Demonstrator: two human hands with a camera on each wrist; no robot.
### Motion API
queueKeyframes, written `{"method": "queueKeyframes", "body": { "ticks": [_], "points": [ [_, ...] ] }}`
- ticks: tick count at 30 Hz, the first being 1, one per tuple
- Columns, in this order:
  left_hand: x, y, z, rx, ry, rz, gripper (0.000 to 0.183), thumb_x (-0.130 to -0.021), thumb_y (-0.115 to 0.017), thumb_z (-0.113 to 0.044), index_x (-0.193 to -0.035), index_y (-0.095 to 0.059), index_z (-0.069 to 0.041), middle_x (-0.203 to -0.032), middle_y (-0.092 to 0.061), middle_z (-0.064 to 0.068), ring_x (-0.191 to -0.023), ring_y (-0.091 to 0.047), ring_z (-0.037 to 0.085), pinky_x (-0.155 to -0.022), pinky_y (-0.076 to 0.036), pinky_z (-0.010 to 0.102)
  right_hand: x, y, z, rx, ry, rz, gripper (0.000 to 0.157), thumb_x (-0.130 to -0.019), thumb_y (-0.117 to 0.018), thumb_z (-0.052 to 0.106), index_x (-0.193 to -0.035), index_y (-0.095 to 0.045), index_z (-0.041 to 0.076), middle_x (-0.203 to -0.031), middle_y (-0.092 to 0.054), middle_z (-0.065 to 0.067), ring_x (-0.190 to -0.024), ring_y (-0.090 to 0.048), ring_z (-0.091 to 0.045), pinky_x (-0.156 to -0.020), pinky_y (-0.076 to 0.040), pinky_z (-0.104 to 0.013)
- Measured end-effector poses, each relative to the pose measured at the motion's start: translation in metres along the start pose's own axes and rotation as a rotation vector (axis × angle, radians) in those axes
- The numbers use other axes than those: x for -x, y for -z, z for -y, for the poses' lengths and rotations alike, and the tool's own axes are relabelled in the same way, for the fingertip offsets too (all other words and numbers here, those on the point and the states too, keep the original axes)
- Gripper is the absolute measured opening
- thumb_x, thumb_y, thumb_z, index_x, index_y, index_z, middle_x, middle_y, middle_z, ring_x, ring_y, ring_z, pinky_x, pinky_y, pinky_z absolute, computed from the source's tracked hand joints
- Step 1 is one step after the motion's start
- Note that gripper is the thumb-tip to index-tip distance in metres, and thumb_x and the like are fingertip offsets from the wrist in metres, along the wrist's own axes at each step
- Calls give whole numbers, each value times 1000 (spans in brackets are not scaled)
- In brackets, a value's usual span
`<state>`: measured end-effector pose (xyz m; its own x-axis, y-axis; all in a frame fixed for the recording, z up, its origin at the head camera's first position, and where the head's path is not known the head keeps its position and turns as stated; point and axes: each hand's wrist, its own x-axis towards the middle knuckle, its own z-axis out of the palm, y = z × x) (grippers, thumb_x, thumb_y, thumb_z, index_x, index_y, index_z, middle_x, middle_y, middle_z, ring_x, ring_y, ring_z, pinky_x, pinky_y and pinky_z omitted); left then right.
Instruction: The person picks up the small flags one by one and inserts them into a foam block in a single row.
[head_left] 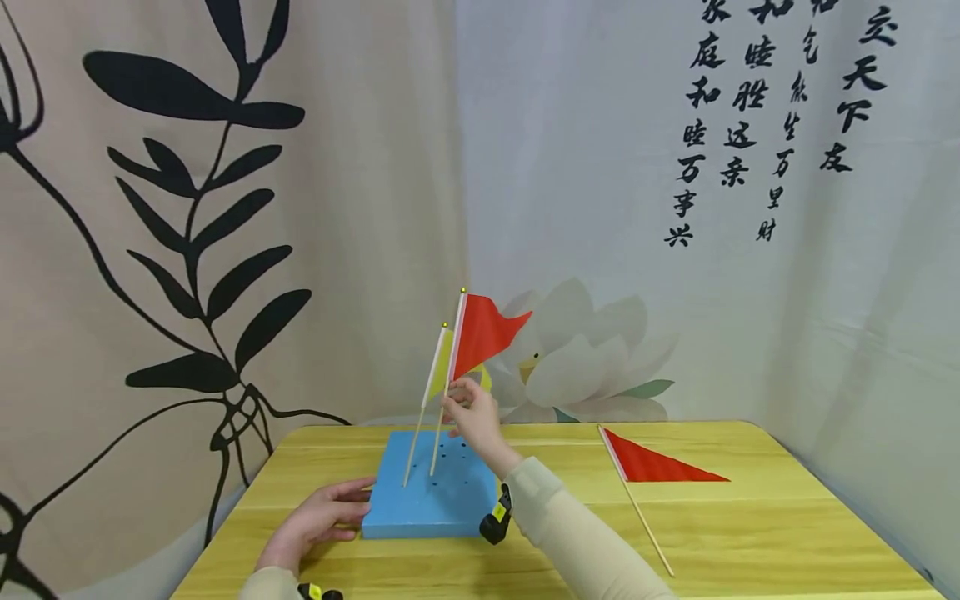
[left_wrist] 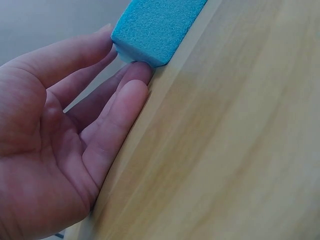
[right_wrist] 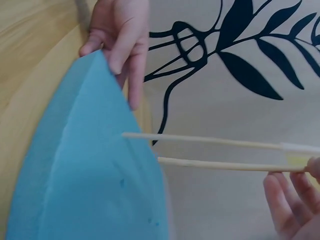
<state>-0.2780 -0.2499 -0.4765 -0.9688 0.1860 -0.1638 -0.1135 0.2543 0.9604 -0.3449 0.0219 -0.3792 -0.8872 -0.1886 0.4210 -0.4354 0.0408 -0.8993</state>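
In the head view a blue foam block point(head_left: 420, 518) with small holes in its top lies on the table. My right hand point(head_left: 480, 421) pinches the thin wooden stick of a red pennant flag point(head_left: 483, 333) just below the cloth; the stick's lower end meets the block's top. Close to its left, a yellow flag point(head_left: 437, 379) stands in the block, leaning slightly, its cloth partly hidden. My left hand point(head_left: 322, 512) rests at the block's left side. Its fingertips touch the block's corner in the left wrist view, with fingers fairly straight point(left_wrist: 75, 57).
Another red flag point(head_left: 660, 460) lies flat on the wooden table point(head_left: 780, 533), right of my right forearm. Behind the table hangs a pale curtain point(head_left: 375, 208) printed with dark leaves, a lotus and writing.
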Motion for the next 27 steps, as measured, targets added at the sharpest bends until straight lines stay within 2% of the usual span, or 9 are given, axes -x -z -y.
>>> {"method": "queueKeyframes", "body": {
  "ticks": [2, 9, 12, 16, 19, 23, 27],
  "points": [
    [-1, 0, 0, 0, 5, -7, 63, -91, -70, -21, -144, -43, -1, -137, -49, 25, -97, -63, 25, -75, -54, 41, -1, -1, -6, 7, -13, -1, 20, -95, -63, 11, -113, -58, 2, -96, -67, -19, -79, -67, -40, -54, -56, -38],
    [-2, -1, 1, 11, 17, -25, 63, -90, -71, -20, -144, -44, -1, -134, -51, 24, -95, -65, 24, -74, -54, 41, -2, -5, -21, -2, -15, -24, 22, -95, -62, 9, -115, -59, 2, -95, -67, -19, -79, -66, -43, -57, -55, -52],
    [-1, -1, 1, 8, 15, -22, 62, -90, -70, -20, -144, -44, 0, -135, -51, 24, -95, -64, 24, -75, -55, 41, -3, -7, -26, 20, -11, -39, 20, -95, -62, 8, -114, -59, 1, -93, -68, -17, -76, -67, -40, -55, -55, -50],
    [-1, -1, 2, 5, 17, -14, 62, -91, -70, -21, -144, -44, -1, -135, -51, 24, -96, -64, 24, -75, -55, 40, -2, -9, -32, 44, -21, -56, 18, -93, -64, 6, -111, -61, 3, -90, -68, -15, -70, -68, -29, -52, -55, -44],
    [-1, 0, 3, 9, 12, -8, 63, -90, -70, -20, -144, -44, -1, -135, -51, 24, -96, -64, 24, -75, -55, 41, -2, -10, -35, 42, -23, -61, 18, -92, -64, 5, -110, -61, 2, -89, -68, -17, -68, -67, -26, -53, -55, -48],
    [0, 0, 3, 19, 5, -1, 63, -90, -70, -19, -144, -43, -1, -135, -50, 25, -95, -64, 24, -74, -55, 41, -2, -11, -36, 38, -12, -54, 19, -93, -64, 6, -111, -60, 2, -92, -67, -21, -69, -67, -30, -55, -54, -53],
    [1, -1, 1, 21, 6, -7, 62, -91, -70, -18, -144, -44, -1, -134, -51, 24, -94, -64, 24, -73, -55, 40, -1, -10, -35, 56, 1, -32, 19, -94, -63, 8, -112, -60, 3, -93, -67, -21, -73, -66, -36, -51, -55, -42]
  ]
}}
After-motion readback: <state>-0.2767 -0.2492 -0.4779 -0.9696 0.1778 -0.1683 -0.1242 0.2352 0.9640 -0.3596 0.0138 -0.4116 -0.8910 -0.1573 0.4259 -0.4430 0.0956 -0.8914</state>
